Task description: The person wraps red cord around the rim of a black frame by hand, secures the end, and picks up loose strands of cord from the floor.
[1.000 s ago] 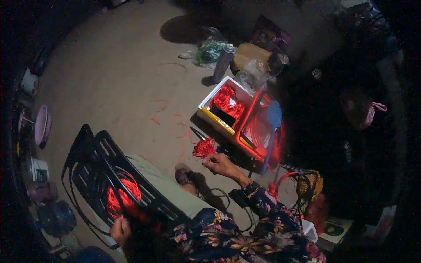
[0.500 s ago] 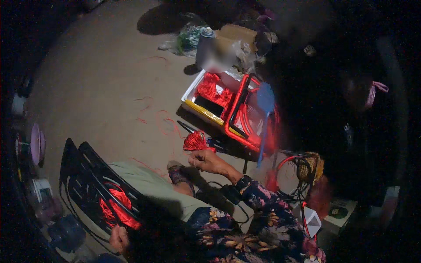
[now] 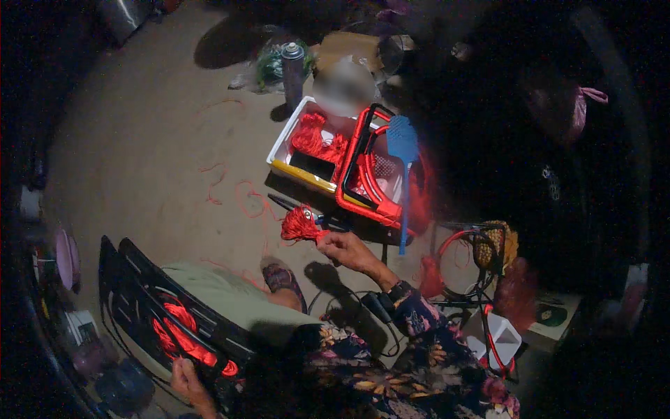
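My right hand (image 3: 345, 251) is closed in a pinch at the tail of a red cord bundle (image 3: 300, 223). The looped end of the bundle fans out to the left of my fingers. At the lower left my left hand (image 3: 188, 384) is closed beside the near edge of a black slotted frame (image 3: 146, 279). What its fingers hold is hidden. Another red cord bundle (image 3: 178, 328) lies against this frame under a dark curved bar. Thin red strands (image 3: 255, 199) trail across the floor left of the first bundle.
A white box (image 3: 286, 136) holds red cord, with a red-and-black tubular frame (image 3: 352, 164) and a blue flat-headed brush (image 3: 403, 140) over it. Behind stands a spray can (image 3: 293, 73). A dark plug-like adapter (image 3: 377, 307) and a white container (image 3: 492, 339) lie nearer.
The whole view has shifted. My right hand has moved rightward from the floor strands, and the red bundle has come along slightly toward me. My left hand stays by the black frame.
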A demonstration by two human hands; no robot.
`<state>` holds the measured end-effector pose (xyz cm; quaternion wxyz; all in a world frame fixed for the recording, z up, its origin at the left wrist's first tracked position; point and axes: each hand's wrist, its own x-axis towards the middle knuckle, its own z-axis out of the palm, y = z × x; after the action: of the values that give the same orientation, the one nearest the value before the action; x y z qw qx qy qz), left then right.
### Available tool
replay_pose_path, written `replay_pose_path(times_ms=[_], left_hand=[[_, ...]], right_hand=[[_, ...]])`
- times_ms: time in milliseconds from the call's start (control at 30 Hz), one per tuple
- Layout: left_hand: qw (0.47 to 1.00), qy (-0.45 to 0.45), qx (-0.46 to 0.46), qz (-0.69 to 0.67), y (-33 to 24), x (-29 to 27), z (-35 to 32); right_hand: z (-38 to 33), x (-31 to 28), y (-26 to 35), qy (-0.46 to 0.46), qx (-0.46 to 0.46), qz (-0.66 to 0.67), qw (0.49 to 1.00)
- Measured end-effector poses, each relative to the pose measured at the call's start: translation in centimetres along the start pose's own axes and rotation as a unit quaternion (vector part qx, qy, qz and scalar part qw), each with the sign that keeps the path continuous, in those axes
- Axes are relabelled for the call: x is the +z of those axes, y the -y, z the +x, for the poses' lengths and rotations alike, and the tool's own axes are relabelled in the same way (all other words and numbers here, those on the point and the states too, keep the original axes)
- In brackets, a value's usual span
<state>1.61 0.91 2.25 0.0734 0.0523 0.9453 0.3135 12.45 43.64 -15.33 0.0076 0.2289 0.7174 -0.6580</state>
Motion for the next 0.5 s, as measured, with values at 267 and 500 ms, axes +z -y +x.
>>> replay_pose_path(times_ms=[267, 500], left_hand=[[0.999, 0.016, 0.0, -0.042, 0.1, 0.6, 0.2], [0.993, -0.076, 0.073, -0.047, 3.4, 1.2, 1.0]], right_hand=[[-0.9, -1.7, -0.2, -0.043, 0.036, 0.071, 0.996], [-1.9, -2.9, -1.0, -0.048, 0.049, 0.132, 0.989]])
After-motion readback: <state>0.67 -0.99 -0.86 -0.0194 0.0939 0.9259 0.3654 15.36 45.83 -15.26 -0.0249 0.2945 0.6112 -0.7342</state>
